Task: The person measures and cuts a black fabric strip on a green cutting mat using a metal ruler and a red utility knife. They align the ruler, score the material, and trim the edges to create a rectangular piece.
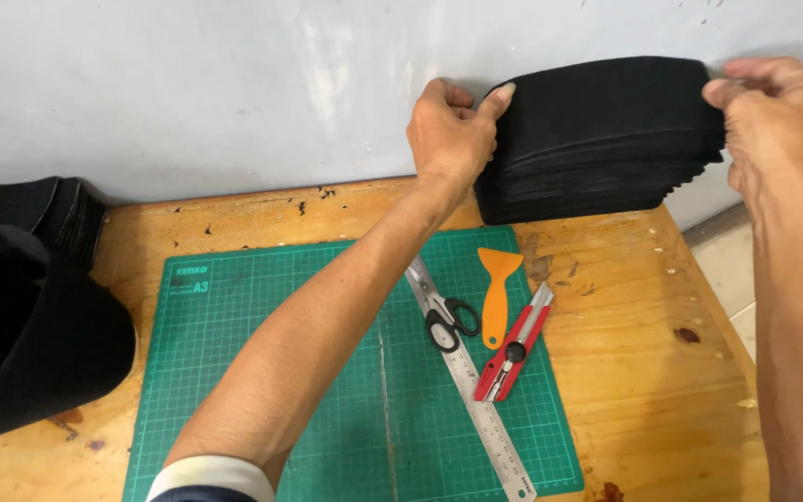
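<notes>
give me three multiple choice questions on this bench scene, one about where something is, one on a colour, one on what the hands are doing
1. Where does the stack of black sheets sit?
A. at the back of the wooden table, against the wall
B. on the green cutting mat
C. on the floor

2. What colour is the scraper on the cutting mat?
A. blue
B. orange
C. white

3. What are the hands doing?
A. holding the scissors
B. resting flat on the mat
C. gripping the top of the stack, one at each side

Answers:
1. A, the stack stands on bare wood behind the mat, by the grey wall.
2. B, its blade and handle are orange, beside the scissors and the red utility knife.
3. C, the left hand pinches the left edge and the right hand the right edge.
</notes>
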